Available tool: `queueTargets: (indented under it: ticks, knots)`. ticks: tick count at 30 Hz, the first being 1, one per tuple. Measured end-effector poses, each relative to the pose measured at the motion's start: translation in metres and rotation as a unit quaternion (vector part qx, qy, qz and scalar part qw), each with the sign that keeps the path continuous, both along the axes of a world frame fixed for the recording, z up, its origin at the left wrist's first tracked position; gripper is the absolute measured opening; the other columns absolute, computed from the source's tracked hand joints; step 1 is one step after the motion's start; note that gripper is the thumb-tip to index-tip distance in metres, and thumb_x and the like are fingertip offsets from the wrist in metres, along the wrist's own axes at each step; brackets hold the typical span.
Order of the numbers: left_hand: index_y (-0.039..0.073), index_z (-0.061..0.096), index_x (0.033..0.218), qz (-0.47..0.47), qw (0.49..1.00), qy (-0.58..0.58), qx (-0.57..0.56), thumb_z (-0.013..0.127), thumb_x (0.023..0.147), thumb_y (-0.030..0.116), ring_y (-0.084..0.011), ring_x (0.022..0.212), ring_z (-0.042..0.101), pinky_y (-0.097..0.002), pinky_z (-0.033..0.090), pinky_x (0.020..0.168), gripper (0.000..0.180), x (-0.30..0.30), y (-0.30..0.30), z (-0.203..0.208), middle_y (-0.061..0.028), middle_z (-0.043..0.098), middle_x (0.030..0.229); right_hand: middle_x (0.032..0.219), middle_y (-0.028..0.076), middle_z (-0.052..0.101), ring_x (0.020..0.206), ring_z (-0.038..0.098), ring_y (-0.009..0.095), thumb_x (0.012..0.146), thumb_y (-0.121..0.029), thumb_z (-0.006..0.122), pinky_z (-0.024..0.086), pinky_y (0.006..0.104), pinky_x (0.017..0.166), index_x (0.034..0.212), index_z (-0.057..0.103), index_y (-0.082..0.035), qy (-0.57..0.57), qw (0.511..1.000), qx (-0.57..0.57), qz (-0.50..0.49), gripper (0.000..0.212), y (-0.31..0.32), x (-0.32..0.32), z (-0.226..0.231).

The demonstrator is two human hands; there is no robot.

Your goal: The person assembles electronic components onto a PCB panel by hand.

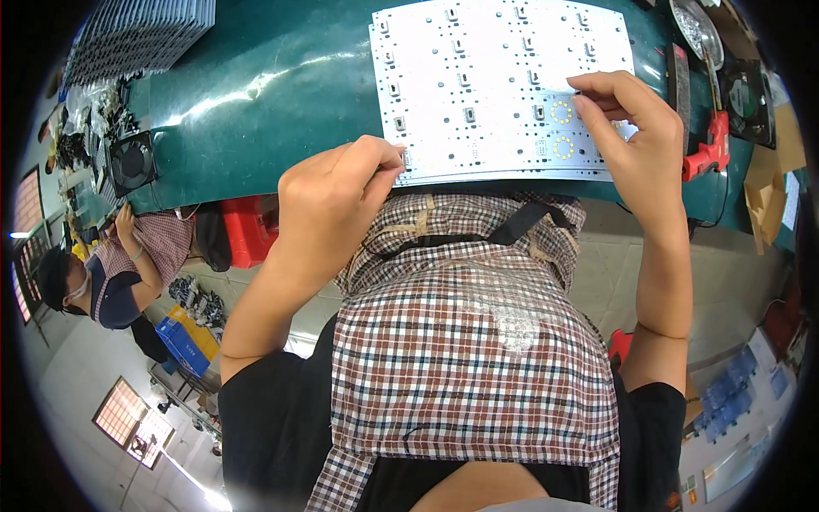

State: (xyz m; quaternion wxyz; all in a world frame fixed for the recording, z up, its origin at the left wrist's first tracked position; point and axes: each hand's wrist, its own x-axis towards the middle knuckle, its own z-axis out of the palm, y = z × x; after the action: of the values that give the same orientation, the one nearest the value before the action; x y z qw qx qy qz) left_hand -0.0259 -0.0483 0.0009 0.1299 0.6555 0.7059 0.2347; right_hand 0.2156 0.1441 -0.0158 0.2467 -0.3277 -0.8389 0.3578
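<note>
A white circuit board panel lies on the green bench at its near edge, with another sheet's edge showing beneath it. Small slide switches stand on it in rows. My left hand is closed in a pinch at the panel's near left corner, beside a small part; whatever is between the fingertips is hidden. Over the panel's right side, my right hand has thumb and index finger nearly together, with something tiny and dark between them. Two rings of yellowish pads show just left of that hand.
A red glue gun lies right of the panel, near a metal bowl and a black fan. Stacked panels and another black fan sit at the left. A co-worker is at the far left, by a red stool.
</note>
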Motion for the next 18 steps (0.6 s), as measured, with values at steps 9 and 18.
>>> queueTargets:
  ticks: [9,18]
  knots:
    - [0.007,0.065,0.088,0.019,1.000,0.009,0.020,0.080,0.079,0.002,-0.0235,0.069,0.073,-0.0318,0.054,0.059,0.018,0.000,-0.001,-0.003,-0.0061,0.075,0.082,0.093,0.006,0.074,0.079,0.068,0.011,0.090,0.001,0.071,0.054,0.0250,0.074,0.107,0.075,0.000,-0.002,1.000,0.013,-0.006,0.017,-0.002,-0.001,-0.003]
    - [0.009,0.067,0.090,0.003,0.996,0.093,-0.008,0.078,0.082,0.004,-0.0242,0.071,0.071,-0.0341,0.054,0.059,0.014,0.010,0.004,0.010,-0.0060,0.072,0.080,0.093,0.009,0.074,0.075,0.072,0.018,0.087,-0.001,0.074,0.058,0.0279,0.070,0.102,0.075,-0.001,0.011,0.999,0.047,-0.010,0.016,-0.004,-0.002,-0.006]
